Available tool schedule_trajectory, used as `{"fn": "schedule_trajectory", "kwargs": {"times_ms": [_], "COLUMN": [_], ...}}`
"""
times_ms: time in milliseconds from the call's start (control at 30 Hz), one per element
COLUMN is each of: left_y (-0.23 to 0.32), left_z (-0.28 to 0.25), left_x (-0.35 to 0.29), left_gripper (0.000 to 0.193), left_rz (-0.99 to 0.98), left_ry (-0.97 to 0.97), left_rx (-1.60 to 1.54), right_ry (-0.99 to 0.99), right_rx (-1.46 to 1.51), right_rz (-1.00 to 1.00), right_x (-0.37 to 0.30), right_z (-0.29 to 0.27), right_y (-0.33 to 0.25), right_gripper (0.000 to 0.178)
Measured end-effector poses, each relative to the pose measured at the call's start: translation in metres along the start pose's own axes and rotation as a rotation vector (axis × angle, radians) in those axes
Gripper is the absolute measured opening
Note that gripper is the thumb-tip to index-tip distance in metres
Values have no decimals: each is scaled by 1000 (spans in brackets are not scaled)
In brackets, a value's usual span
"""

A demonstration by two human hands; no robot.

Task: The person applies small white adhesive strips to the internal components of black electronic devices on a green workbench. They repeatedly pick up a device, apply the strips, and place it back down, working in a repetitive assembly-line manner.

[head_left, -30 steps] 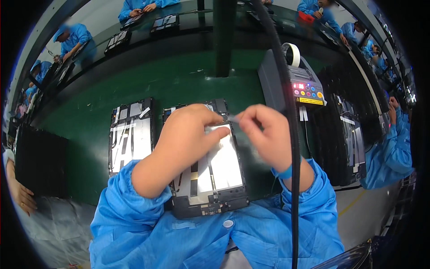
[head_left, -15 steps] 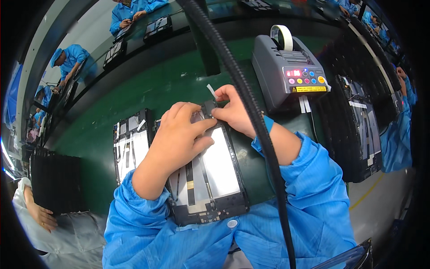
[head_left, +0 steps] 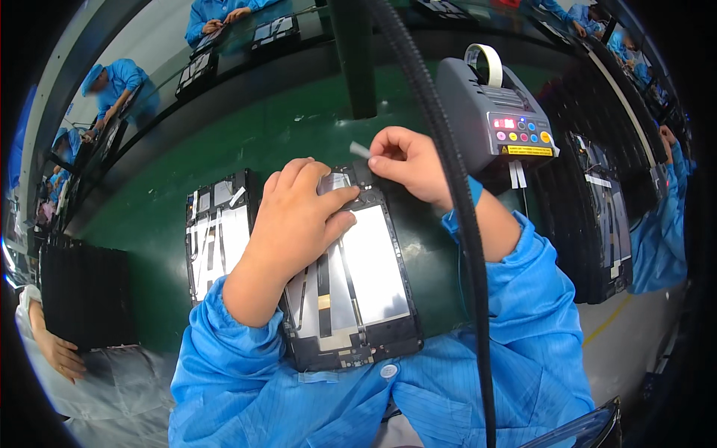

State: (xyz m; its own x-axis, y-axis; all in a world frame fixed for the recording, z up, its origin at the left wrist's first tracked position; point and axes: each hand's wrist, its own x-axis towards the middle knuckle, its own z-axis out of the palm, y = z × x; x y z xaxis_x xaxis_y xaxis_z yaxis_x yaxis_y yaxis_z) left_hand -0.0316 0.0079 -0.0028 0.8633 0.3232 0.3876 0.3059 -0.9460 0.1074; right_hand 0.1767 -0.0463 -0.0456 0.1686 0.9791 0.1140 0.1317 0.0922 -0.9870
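Observation:
In front of me lies an opened tablet (head_left: 377,269), its silvery inside facing up and its near edge against my jacket. My left hand (head_left: 295,213) rests over its upper left part, fingers apart, thumb and index on the board area near the top. Just past the tablet's top right corner, my right hand (head_left: 411,160) pinches a short white strip of tape (head_left: 360,150) between thumb and finger. The strip's free end points left over the far edge of the tablet. A blue band (head_left: 473,191) circles my right wrist.
Left of my tablet lies a second opened tablet (head_left: 218,239). A grey tape dispenser (head_left: 485,119) stands at the far right, tape hanging from its front. Stacked tablets (head_left: 601,216) fill the right side; a black stack (head_left: 86,295) stands left, near another person's hand (head_left: 61,357). A black ribbed tube (head_left: 455,172) crosses the view.
My right hand has drawn back slightly right from the tablet's top corner, still pinching the tape strip. My left hand stays on the tablet. The whole view has shifted a little.

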Motion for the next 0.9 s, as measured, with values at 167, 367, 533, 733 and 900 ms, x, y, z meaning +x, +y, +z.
{"fn": "schedule_trajectory", "kwargs": {"times_ms": [167,367,533,733,900], "left_y": [-8,-17,-13,-14,-12], "left_z": [6,16,18,21,15], "left_x": [-1,-2,1,7,15], "left_gripper": [26,20,14,12,24], "left_rz": [-51,-69,-135,-190,-175], "left_ry": [-9,53,73,29,6], "left_rx": [-158,-177,-191,-183,-160], "right_ry": [-592,-580,-585,-471,-70], "right_rx": [-455,-859,-879,-924,100], "right_rz": [-45,5,-57,179,629], "right_x": [10,25,29,25,-2], "right_z": [-14,1,1,10,6], "right_y": [-33,-51,-47,-50,-15], "right_gripper": [15,21,21,24,27]}}
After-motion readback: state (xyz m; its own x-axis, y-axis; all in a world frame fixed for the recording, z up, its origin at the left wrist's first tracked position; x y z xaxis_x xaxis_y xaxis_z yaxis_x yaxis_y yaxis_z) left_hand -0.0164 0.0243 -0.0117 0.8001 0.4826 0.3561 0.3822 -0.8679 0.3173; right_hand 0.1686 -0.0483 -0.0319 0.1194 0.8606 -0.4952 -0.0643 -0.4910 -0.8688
